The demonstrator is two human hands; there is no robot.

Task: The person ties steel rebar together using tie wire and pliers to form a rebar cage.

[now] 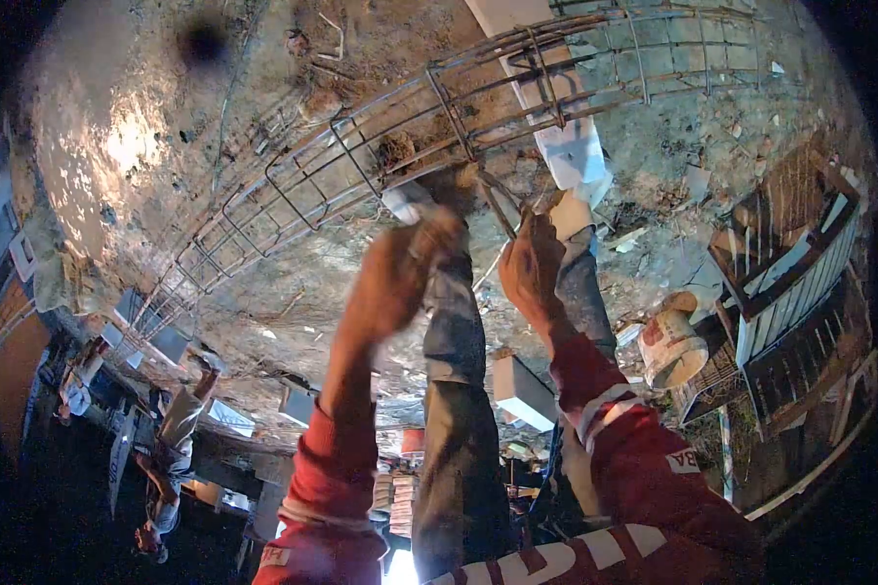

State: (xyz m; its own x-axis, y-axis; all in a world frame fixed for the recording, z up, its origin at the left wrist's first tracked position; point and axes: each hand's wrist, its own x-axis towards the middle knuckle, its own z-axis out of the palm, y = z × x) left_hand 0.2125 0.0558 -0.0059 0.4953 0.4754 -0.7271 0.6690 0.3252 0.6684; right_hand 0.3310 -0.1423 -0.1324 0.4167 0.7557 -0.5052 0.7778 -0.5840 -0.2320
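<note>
Cage (451, 114) spans the upper frame; below it, the right hand (534, 265) grips a tool (498, 207). The blurred left hand's (400, 273) hold is unclear. Right: bucket (671, 343), contents unclear.

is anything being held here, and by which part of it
The right hand holds what look like dark pincers by the handle end, away from the rebar cage. The left hand is too blurred to tell whether it holds anything.

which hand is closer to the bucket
Right. The bucket lies to the right of the right hand; the left hand is beyond it, farther from the bucket.
</note>
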